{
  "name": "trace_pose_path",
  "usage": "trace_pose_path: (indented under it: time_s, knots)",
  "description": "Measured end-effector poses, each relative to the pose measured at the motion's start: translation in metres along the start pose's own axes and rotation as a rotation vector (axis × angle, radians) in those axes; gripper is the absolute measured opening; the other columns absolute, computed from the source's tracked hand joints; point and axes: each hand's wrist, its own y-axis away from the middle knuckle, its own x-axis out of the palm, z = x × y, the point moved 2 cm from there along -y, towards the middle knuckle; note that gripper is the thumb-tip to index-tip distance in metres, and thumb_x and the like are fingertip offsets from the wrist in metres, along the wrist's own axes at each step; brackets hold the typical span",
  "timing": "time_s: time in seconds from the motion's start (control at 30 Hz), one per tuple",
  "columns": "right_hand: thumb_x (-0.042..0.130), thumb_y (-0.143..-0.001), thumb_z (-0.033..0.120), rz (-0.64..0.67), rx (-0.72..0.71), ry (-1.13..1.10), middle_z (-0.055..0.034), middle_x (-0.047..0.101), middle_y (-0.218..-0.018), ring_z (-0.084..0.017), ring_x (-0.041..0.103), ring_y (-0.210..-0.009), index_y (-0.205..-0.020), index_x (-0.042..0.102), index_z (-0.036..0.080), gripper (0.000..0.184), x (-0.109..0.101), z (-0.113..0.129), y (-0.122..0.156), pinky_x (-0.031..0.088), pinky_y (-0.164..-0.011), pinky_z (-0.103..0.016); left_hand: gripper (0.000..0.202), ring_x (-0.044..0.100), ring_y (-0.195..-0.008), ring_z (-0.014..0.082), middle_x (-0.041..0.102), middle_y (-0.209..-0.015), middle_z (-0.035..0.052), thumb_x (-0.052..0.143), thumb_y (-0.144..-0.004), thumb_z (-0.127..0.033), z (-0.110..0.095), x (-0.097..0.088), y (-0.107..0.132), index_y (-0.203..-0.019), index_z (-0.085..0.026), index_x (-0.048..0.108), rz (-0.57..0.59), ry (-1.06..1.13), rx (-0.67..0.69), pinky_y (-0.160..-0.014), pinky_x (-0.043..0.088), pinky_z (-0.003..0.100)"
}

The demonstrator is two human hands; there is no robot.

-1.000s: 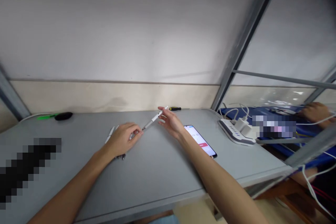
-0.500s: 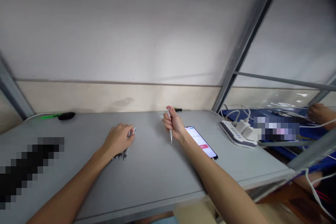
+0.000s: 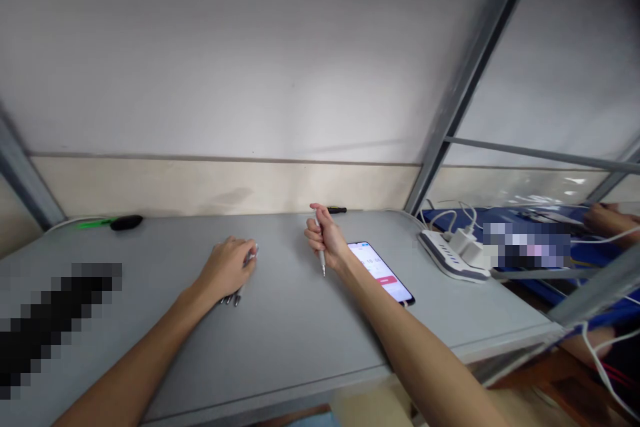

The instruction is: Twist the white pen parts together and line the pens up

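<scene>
My left hand lies on the desk left of centre, its fingers curled over several silver-grey pens. The pens' tips poke out below the palm towards me, and their upper ends are mostly hidden by the fingers. Over the middle of the desk, my right hand is wrapped round another silver-grey pen. This pen is nearly upright with its metal tip pointing down, and the thumb is near its top end. Just right of that wrist lies a phone with a lit screen, partly covered by the forearm.
Along the back edge lie a black-handled tool and a green and black object. A white power strip with plugs and cables sits to the right. Grey metal posts frame the desk. At far right another person's hand shows.
My right hand has shifted slightly left with the pen, uncovering more of the phone. The left hand has stayed almost in place over the pens.
</scene>
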Motion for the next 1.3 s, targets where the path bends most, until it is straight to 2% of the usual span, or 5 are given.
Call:
trace_pose_path:
  time_s: [0.37, 0.9, 1.07, 1.2, 1.3]
  knots:
    - [0.057, -0.085, 0.038, -0.030, -0.023, 0.011, 0.0093, 0.025, -0.056, -0.006, 0.013, -0.041, -0.099, 0.042, 0.029, 0.022, -0.001, 0.001, 0.000, 0.005, -0.037, -0.016, 0.011, 0.055, -0.079, 0.0212, 0.064, -0.072, 0.0014, 0.050, -0.080, -0.023, 0.000, 0.003, 0.000, -0.083, -0.023, 0.061, 0.005, 0.021, 0.013, -0.071, 0.038, 0.032]
    - [0.056, -0.084, 0.039, -0.082, -0.012, 0.060, 0.0096, 0.033, -0.056, -0.005, 0.016, -0.040, -0.103, 0.041, 0.028, 0.027, -0.003, -0.001, -0.002, 0.007, -0.037, -0.016, 0.015, 0.056, -0.075, 0.0203, 0.062, -0.068, -0.0013, 0.051, -0.078, -0.024, -0.006, 0.004, 0.002, -0.091, -0.025, 0.058, 0.046, -0.001, 0.034, -0.065, 0.032, 0.029]
    - [0.056, -0.081, 0.044, -0.111, 0.033, 0.279, 0.0074, 0.041, -0.060, -0.006, 0.028, -0.042, -0.101, 0.045, 0.025, 0.030, -0.006, -0.008, -0.004, 0.018, -0.038, -0.016, 0.018, 0.056, -0.074, 0.0199, 0.062, -0.069, -0.0009, 0.051, -0.078, -0.023, -0.005, 0.006, 0.001, -0.095, -0.024, 0.058, 0.066, 0.011, 0.027, -0.065, 0.033, 0.029]
    - [0.060, -0.077, 0.041, -0.177, 0.086, 0.579, 0.0022, 0.048, -0.069, -0.010, 0.045, -0.056, -0.091, 0.055, 0.018, 0.027, -0.011, -0.017, -0.005, 0.036, -0.047, -0.020, 0.020, 0.056, -0.074, 0.0195, 0.061, -0.068, -0.0012, 0.050, -0.078, -0.021, -0.005, 0.008, 0.001, -0.096, -0.024, 0.057, 0.082, 0.052, 0.027, -0.065, 0.034, 0.028]
    - [0.058, -0.078, 0.038, -0.189, 0.066, 0.887, -0.0008, 0.051, -0.070, -0.012, 0.049, -0.062, -0.077, 0.059, 0.015, 0.024, -0.015, -0.016, -0.002, 0.039, -0.054, -0.024, 0.021, 0.057, -0.075, 0.0190, 0.060, -0.067, -0.0016, 0.049, -0.078, -0.019, -0.009, 0.006, 0.001, -0.097, -0.024, 0.057, 0.057, 0.102, 0.015, -0.067, 0.037, 0.028]
